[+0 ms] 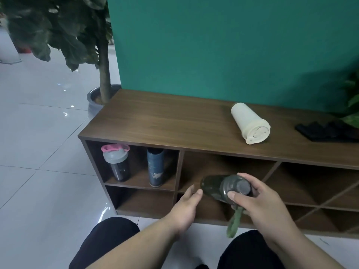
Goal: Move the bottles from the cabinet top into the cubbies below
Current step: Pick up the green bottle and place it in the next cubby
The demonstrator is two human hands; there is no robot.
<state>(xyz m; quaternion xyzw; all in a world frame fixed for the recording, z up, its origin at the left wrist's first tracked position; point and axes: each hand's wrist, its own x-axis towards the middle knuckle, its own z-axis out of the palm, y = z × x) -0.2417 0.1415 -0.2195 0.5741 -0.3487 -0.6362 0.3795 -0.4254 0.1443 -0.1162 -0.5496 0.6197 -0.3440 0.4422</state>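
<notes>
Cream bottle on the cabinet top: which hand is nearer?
Right. The right hand, gripping the dark green bottle by its cap, sits almost directly below the cream bottle. The left hand hangs open, lower and further left.

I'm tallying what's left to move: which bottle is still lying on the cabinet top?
The cream bottle, on its side. The pink-lidded and blue bottles stand in the left cubby; the right hand holds the dark green bottle.

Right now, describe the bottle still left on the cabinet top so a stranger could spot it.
Find the long wooden cabinet against the green wall. On its top, right of centre, lies the cream bottle, tipped on its side. It is the only pale bottle and the only one outside the cubbies or a hand.
</notes>
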